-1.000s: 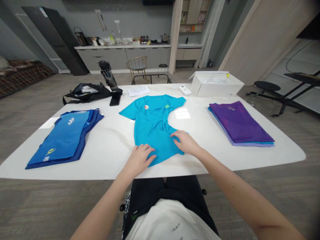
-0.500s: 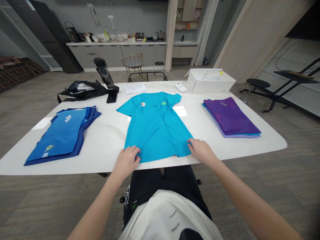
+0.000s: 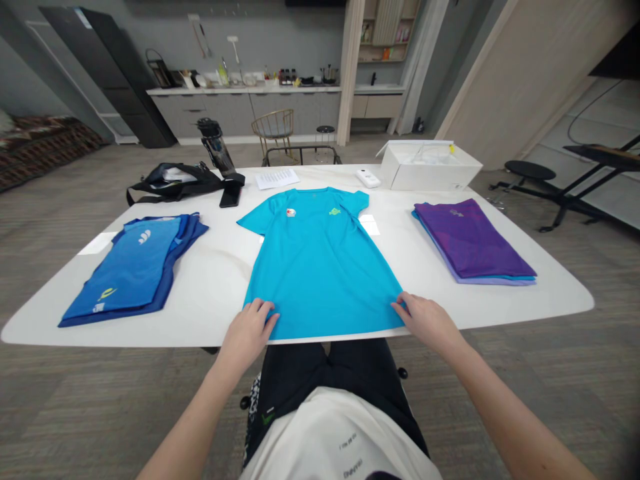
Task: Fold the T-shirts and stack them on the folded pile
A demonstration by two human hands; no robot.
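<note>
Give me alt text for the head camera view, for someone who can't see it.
A person's left hand and right hand touch the bottom corners of a turquoise T-shirt spread flat on a white table. A pile of folded blue clothes lies to its left, a purple-topped pile to its right. Beyond are a black bag, phone, bottle and white box.

From where I operate, I have both arms reaching forward, bare, one from each lower corner of my view. My left forearm [image 3: 200,410] slants up and inward to the left hand [image 3: 247,333], palm down, its fingers bent and its thumb angled inward beside them. My right forearm [image 3: 505,410] slants inward too, and the right hand [image 3: 430,323] points its curled fingers toward the left one, thumb close to the index finger. The hands are well apart, both wrists nearly straight
</note>
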